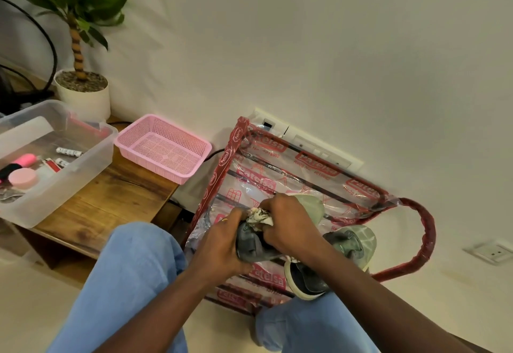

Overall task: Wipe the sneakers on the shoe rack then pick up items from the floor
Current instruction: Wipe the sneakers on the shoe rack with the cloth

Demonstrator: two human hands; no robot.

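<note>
A red-framed shoe rack wrapped in printed clear plastic stands against the wall. On its top shelf lies a grey and pale-green sneaker. My left hand grips that sneaker by its heel end. My right hand presses a crumpled white cloth onto the shoe's upper, fingers curled round the cloth. A second pale-green sneaker sits to the right on the same shelf, and a third shoe shows on a lower level, partly hidden by my right forearm.
Left of the rack is a wooden side table carrying a pink mesh basket, a clear plastic bin with small items, and a potted plant. My knees in blue trousers fill the foreground. Wall sockets sit behind and right of the rack.
</note>
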